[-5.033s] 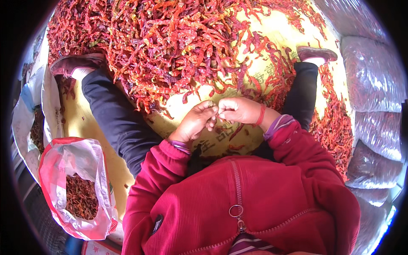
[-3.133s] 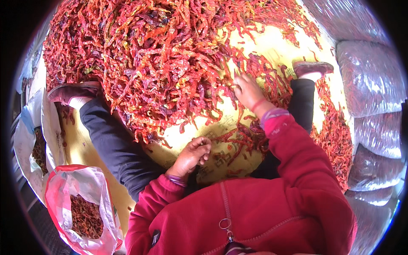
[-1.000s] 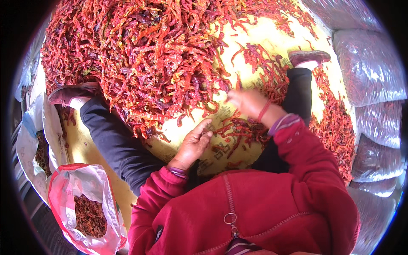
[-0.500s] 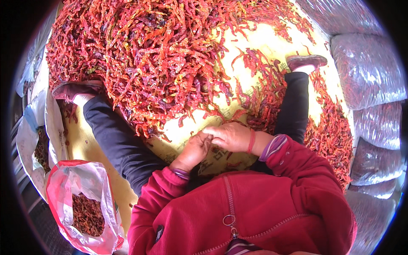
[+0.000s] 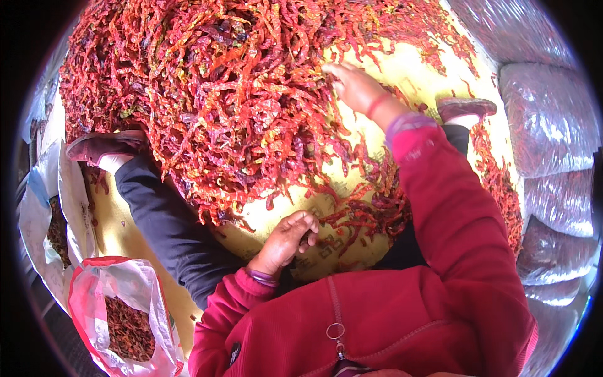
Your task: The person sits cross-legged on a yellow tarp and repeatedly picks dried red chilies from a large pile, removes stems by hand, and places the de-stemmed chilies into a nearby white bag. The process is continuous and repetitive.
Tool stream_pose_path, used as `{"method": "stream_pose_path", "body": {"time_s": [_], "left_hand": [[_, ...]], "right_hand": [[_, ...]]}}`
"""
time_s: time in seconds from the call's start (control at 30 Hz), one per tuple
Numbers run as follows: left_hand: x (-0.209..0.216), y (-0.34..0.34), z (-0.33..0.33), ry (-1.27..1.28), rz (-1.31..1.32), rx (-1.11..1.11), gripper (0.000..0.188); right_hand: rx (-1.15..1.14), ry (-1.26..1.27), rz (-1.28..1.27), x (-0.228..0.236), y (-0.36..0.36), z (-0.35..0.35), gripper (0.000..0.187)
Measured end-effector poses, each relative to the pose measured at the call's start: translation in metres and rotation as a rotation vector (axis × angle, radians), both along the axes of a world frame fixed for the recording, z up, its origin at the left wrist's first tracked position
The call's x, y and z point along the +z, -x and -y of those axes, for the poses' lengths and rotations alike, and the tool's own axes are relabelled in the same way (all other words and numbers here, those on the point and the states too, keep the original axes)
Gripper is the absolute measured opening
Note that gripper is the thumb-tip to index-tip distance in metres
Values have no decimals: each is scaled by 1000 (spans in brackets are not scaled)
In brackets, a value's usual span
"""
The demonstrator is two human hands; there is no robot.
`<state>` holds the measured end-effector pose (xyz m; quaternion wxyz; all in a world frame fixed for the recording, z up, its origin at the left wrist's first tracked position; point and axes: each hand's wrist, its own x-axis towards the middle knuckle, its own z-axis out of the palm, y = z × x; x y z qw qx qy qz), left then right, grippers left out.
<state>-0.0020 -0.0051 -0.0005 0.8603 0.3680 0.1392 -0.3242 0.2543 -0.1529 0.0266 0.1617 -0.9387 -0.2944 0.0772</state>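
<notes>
A large heap of dried red chili peppers (image 5: 232, 113) spreads in front of me on a yellow sheet (image 5: 270, 220). My right hand (image 5: 357, 88) reaches out to the heap's right edge, fingers stretched and apart, with no pepper visible in it. Close to my body, my left hand (image 5: 287, 241) is held with curled fingers above the sheet. A dark spot shows under those fingers, but I cannot make out what they hold, if anything. A smaller group of chili peppers (image 5: 386, 201) lies to the right of my left hand, beside my right leg.
My legs in dark trousers (image 5: 169, 213) are spread around the near side of the heap. At the lower left stands an open red-and-white sack (image 5: 166, 327) with dark chili pieces (image 5: 129, 330) inside. Stuffed clear plastic bags (image 5: 546, 119) line the right. More chilies (image 5: 496, 182) lie beyond my right leg.
My hands were together in front of my body. The right has moved away, forward to the heap's edge, while the left has stayed near its place with fingers curled.
</notes>
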Motion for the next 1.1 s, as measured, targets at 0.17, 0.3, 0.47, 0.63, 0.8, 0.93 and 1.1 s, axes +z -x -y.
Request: {"method": "stream_pose_path", "body": {"time_s": [0.17, 0.3, 0.47, 0.63, 0.8, 0.93, 1.1], "left_hand": [[0, -1, -4, -78, -34, -91, 17], [-1, 0, -4, -99, -37, -104, 16], [-5, -3, 0, -138, -12, -60, 16], [-7, 0, -1, -30, -37, -23, 19], [9, -9, 4, 293, -75, 208, 27], [7, -7, -2, 219, -155, 374, 22], [2, -11, -13, 229, -77, 430, 17]], "right_hand": [[79, 84, 21, -32, -43, -18, 41], [105, 167, -73, -29, -45, -20, 22], [41, -134, -52, -27, -36, 21, 16], [-140, -488, -320, 11, 45, 28, 18], [341, -581, -214, 15, 164, -7, 18], [439, -648, -352, 19, 170, -15, 22], [149, -561, -463, 24, 72, -12, 18]]}}
